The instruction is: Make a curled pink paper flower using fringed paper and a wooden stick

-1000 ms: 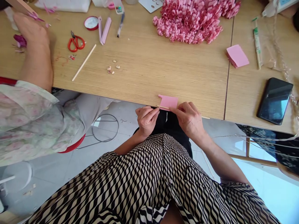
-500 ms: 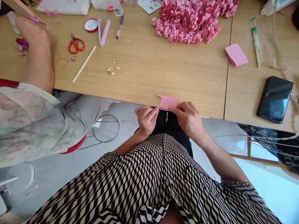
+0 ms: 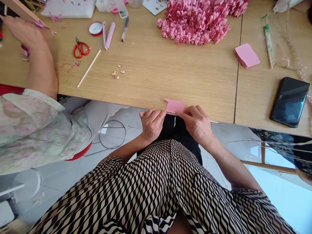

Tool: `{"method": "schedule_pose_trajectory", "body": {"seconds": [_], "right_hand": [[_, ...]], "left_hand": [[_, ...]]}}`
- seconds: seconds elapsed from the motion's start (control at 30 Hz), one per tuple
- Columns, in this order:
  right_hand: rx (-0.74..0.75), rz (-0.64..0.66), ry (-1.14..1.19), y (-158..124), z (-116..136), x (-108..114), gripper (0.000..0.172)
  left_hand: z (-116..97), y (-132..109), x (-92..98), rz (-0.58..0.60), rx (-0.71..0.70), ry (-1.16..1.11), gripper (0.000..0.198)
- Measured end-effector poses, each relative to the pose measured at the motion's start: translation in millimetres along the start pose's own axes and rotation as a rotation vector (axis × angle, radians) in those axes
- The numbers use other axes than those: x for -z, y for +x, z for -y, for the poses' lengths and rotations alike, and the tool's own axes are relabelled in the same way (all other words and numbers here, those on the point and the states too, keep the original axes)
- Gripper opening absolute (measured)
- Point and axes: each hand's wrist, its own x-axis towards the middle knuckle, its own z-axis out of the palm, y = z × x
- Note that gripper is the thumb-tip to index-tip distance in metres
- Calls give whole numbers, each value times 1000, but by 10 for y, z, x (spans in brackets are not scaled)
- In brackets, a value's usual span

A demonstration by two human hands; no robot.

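Observation:
A small pink paper piece (image 3: 175,105) lies at the front edge of the table, with a narrow curled bit at its upper left corner. Along its near edge runs a thin wooden stick (image 3: 171,112). My left hand (image 3: 152,125) pinches the stick at the paper's left side, fingers closed. At the right side, my right hand (image 3: 197,123) is closed on the stick and the paper's lower right corner. The stick's far end pokes out beyond my right hand. My fingertips cover part of the paper edge.
Curled pink paper pieces (image 3: 195,22) are heaped at the back. A pink paper stack (image 3: 247,55) and a phone (image 3: 289,102) lie right. Red-handled scissors (image 3: 81,48), another wooden stick (image 3: 89,68) and a tape roll (image 3: 95,28) lie left, near a co-worker's arm (image 3: 42,61).
My hands stay nearly in place, both still closed on the stick at the paper. The co-worker's hand has shifted toward the upper left. The view has moved slightly.

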Motion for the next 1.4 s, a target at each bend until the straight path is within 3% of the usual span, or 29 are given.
{"method": "schedule_pose_trajectory", "body": {"seconds": [0.27, 0.63, 0.93, 1.2, 1.4], "right_hand": [[-17, -104, -30, -46, 10, -17, 24], [-78, -101, 14, -62, 16, -45, 19], [-69, -38, 22, -36, -46, -39, 28], [-26, -6, 57, 69, -106, 7, 35], [-35, 4, 63, 92, -99, -3, 35]], "left_hand": [[63, 66, 13, -20, -84, -8, 15], [198, 116, -85, 36, -140, -48, 18], [258, 109, -96, 128, -146, -43, 22], [222, 120, -113, 97, -180, 48, 32], [253, 94, -43, 83, -100, -65, 39]]}}
